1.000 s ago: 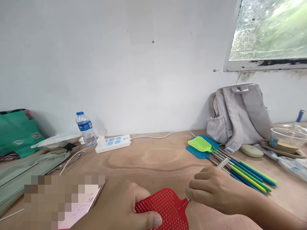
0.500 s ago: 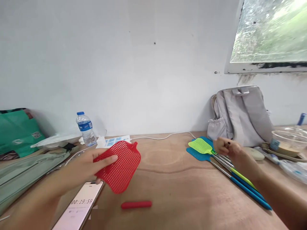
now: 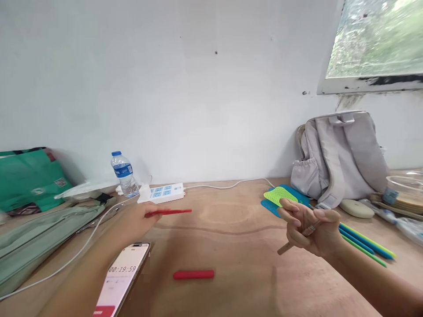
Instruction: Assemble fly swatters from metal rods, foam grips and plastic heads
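My left hand (image 3: 150, 220) grips a red fly swatter head (image 3: 175, 211), turned nearly edge-on above the table. My right hand (image 3: 312, 226) has its palm partly turned up and its fingers curled around a thin rod (image 3: 284, 248); a brownish end sticks out below the fingers and a shiny part shows between them. A red handle (image 3: 194, 274) lies on the table between my hands. Behind my right hand lie a lime-green fly swatter (image 3: 276, 193) and blue fly swatters (image 3: 269, 208), their metal shafts mostly hidden by the hand.
A phone (image 3: 124, 277) showing a timer lies below my left hand. Behind it are a white power strip (image 3: 165, 192) with its cable, a water bottle (image 3: 124, 174) and a green bag (image 3: 33, 180). At right sit a grey backpack (image 3: 343, 154) and a plastic cup (image 3: 405, 191).
My left hand has tilted the red swatter head from face-on to nearly edge-on. My right hand has come nearer and turned palm-up, bringing the thin rod into view.
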Available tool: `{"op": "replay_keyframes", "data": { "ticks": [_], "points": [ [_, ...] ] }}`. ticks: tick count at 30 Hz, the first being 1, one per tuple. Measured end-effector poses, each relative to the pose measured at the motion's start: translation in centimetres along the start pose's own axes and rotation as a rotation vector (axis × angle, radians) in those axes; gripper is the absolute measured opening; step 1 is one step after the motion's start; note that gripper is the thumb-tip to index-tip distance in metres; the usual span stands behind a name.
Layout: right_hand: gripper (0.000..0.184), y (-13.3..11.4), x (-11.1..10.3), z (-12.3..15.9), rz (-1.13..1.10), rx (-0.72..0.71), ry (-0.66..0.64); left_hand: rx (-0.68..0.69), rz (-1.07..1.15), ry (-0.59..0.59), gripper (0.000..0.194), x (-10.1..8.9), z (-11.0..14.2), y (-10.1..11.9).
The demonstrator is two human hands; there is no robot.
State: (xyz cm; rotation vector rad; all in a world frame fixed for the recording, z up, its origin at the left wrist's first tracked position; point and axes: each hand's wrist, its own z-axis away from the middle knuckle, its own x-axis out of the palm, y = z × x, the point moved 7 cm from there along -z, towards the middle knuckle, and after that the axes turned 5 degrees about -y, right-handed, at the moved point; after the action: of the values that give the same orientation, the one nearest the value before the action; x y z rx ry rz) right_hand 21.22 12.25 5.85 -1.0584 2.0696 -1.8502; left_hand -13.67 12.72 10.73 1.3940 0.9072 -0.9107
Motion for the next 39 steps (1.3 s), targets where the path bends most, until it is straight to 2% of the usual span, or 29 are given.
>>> {"op": "replay_keyframes", "data": {
  "ticks": [2,7,11,14,16,18,20,22,25,28,30,34,36,39],
  "points": [
    [0.045,0.8,-0.2,-0.1,-0.03,0.026,0.019,0.044,-0.063,-0.013,0.033,0.3,-0.2,0.3],
    [0.042,2.0,-0.8,-0.3,-0.074,0.045,0.072,0.106,-0.045,-0.051,0.033,1.3,-0.4,1.5],
    [0.039,2.1,-2.2,-0.4,-0.051,-0.044,0.19,0.136,-0.058,-0.028,0.035,2.5,-0.4,2.6],
    [0.041,2.9,-3.1,-0.3,0.003,-0.126,0.265,0.191,-0.056,-0.073,0.036,4.6,-0.5,2.6],
    [0.038,4.3,-3.5,-0.4,0.019,-0.099,0.305,0.203,-0.101,-0.177,0.044,6.7,-0.7,2.0],
    [0.034,5.9,-3.9,-0.5,0.021,-0.05,0.345,0.154,-0.18,-0.233,0.061,8.2,-0.9,1.2],
    [0.032,6.7,-4.3,-0.7,0.049,-0.047,0.383,0.078,-0.253,-0.221,0.071,8.9,-1.0,0.7],
    [0.029,6.9,-4.5,-0.9,0.158,-0.071,0.383,0.063,-0.292,-0.191,0.067,9.2,-0.9,1.1],
    [0.021,7.2,-4.1,-1.6,0.4,-0.067,0.299,0.143,-0.278,-0.175,0.052,9.8,-0.1,3.2],
    [0.038,8.3,-3.4,-2.5,0.654,-0.027,0.219,0.18,-0.231,-0.199,0.045,10.7,0.9,5.2],
    [0.055,9.0,-2.9,-3.3,0.875,-0.004,0.238,0.154,-0.224,-0.208,0.047,11.1,1.4,5.7],
    [0.073,9.8,-0.9,-5.6,1.244,-0.051,0.271,0.112,-0.278,-0.164,0.05,11.2,1.4,5.4],
    [0.073,10.3,0.4,-7.1,1.324,-0.059,0.239,0.104,-0.298,-0.144,0.05,11.1,1.2,5.0],
    [0.064,11.0,1.6,-9.2,1.378,0.018,0.192,0.032,-0.283,-0.155,0.051,11.2,0.9,4.0]
  ]
}}
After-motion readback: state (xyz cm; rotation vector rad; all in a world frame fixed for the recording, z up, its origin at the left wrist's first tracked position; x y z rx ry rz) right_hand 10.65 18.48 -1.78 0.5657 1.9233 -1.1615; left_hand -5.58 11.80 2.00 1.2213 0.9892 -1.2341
